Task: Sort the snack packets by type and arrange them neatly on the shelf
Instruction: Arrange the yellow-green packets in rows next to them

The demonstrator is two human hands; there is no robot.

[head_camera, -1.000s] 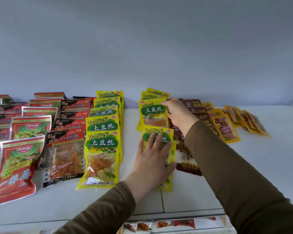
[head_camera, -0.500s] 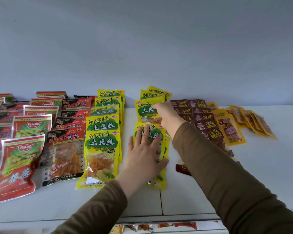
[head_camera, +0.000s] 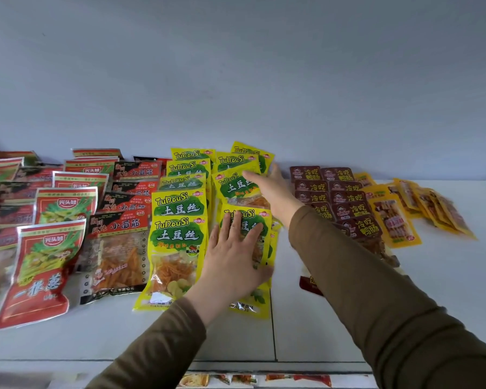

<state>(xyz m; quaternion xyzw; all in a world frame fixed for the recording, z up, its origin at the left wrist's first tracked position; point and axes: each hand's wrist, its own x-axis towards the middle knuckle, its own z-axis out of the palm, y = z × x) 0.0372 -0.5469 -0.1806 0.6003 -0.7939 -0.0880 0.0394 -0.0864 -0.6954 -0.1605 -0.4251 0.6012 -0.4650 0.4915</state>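
Note:
Snack packets lie in overlapping rows on the white shelf (head_camera: 334,318). Two rows of yellow-green TuDouSi packets sit side by side: a tidy left row (head_camera: 177,242) and a looser right row (head_camera: 237,186). My left hand (head_camera: 233,262) presses flat, fingers spread, on the front packet of the right row (head_camera: 250,300). My right hand (head_camera: 272,189) lies with straight fingers against the right edge of the packets further back in that row. Dark brown packets (head_camera: 348,209) form rows right of my right arm, partly hidden by the sleeve.
Red packets (head_camera: 42,265) and black-and-red packets (head_camera: 118,248) fill the left of the shelf. Small yellow packets (head_camera: 393,217) fan out at the far right. Grey wall behind. A lower shelf edge with more packets (head_camera: 253,380) shows at the bottom.
Both hands have slid the right row of yellow-green packets leftward, closing the gap to the left row. My right hand has straightened its fingers. More brown packets are uncovered.

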